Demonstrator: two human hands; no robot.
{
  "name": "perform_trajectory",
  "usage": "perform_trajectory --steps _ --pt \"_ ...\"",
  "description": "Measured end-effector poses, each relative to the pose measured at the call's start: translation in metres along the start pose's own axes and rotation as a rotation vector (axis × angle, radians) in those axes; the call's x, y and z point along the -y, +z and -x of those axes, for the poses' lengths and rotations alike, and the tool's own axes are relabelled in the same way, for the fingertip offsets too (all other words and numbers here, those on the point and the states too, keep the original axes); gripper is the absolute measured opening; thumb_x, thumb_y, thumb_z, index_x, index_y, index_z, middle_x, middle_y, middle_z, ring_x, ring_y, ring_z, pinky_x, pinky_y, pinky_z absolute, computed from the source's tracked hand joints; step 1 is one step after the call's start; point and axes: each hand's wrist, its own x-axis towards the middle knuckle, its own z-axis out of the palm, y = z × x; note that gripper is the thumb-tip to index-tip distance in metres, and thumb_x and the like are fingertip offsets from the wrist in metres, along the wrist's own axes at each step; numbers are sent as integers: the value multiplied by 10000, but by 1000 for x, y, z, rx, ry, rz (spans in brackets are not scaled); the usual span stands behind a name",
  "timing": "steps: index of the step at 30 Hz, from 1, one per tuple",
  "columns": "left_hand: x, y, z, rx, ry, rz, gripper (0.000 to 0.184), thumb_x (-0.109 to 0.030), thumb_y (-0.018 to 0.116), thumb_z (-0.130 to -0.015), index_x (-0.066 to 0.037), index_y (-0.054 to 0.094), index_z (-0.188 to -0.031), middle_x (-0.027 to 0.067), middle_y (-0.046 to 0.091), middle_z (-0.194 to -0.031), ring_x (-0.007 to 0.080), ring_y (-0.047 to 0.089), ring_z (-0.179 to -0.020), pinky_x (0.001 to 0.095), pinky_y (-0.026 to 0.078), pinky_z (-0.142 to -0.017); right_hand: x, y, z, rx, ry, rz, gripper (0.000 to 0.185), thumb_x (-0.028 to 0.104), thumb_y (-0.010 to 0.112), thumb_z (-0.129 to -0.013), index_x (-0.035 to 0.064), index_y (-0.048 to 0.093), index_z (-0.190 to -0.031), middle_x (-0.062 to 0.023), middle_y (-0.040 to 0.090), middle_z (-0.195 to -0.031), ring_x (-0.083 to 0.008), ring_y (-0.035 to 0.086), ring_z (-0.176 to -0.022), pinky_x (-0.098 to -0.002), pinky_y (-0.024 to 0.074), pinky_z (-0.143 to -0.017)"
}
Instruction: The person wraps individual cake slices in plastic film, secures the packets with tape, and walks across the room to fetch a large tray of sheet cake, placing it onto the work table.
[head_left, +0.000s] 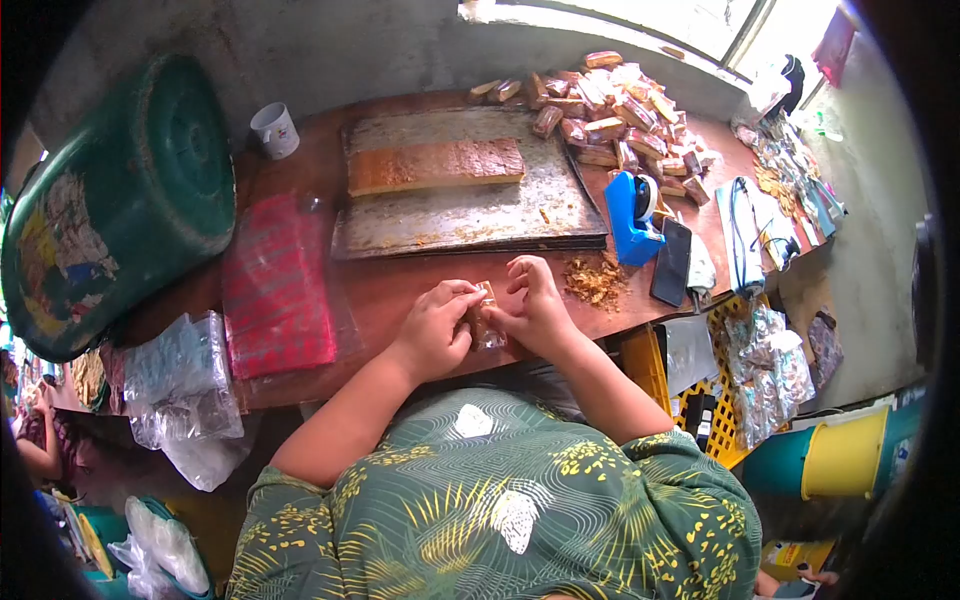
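Note:
A small slice of cake in clear plastic is between my hands at the table's front edge. My left hand is closed on its left side, thumb and fingertips pressed to the wrapper. My right hand holds the other side with the thumb against it, its index finger raised and bent. Behind the hands, a long brown-topped block of cake lies on an upturned, worn metal tray. Beside my right hand is a pile of brown crumbs or trimmings.
Wrapped slices are heaped at the back right. A blue tape dispenser and a phone stand right of the tray. On the left are red-printed plastic sheets, clear bags, a white mug and a tipped green bin.

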Motion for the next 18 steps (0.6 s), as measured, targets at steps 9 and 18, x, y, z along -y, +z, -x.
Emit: perform_trajectory --steps 9,18 --pt "-9 3 1 -208 116 -186 412 -124 770 -780 -97 602 -1155 148 614 -1260 366 573 -1225 480 417 -1088 -70 -176 -30 -805 83 556 479 147 734 -920 41 520 -1335 -133 642 -1078 -233 642 -882 -373 527 -818" --pt "-3 1 1 -151 119 -56 418 -114 843 -750 -117 613 -1098 125 654 -1204 337 634 -1148 458 479 -1000 -124 -192 -48 -610 272 -10 319 100 648 -1006 -11 504 -1268 -65 700 -882 -115 668 -802 -250 512 -745"
